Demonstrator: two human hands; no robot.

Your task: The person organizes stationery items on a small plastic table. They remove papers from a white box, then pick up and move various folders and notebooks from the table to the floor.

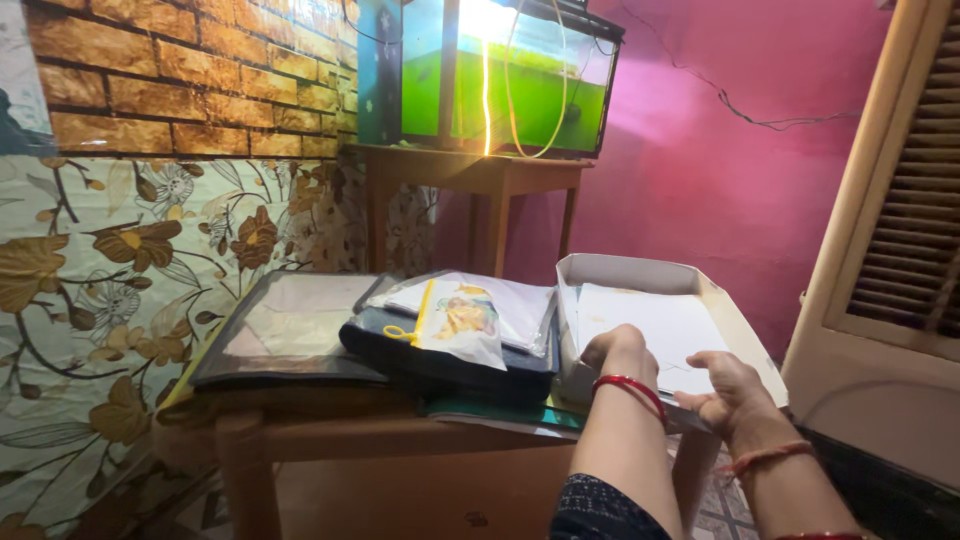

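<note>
Wooden table (330,430) under you, low and brown, set against a wall of floral wallpaper and mock brick, and your two hands are right at its near right corner.

Your left hand (618,352) is curled over the near wall of the shallow white cardboard box lid (745,325), fingers tucked down inside so you cannot tell how tightly they close (a red bangle sits at the wrist). Your right hand (728,392) lies just beside it, palm down, fingers spread and flat, thumb pointing left, pressing on the near end of the white sheet of paper (655,320) that rests inside the lid.

So the sheet runs straight away from you: its long axis goes near to far, tilting a little to the right, and both hands meet it at the near short edge. The right hand is the one on the paper; the left is on the box wall beside it.

Left of the box, touching it, sits a dark blue fabric folder (440,360) with clear plastic sleeves (470,305) stacked on top, then a dark flat file cover (290,330).

Further back, a green-lit glass fish tank (505,80) stands on a wooden stand (470,175) against the pink wall.
</note>
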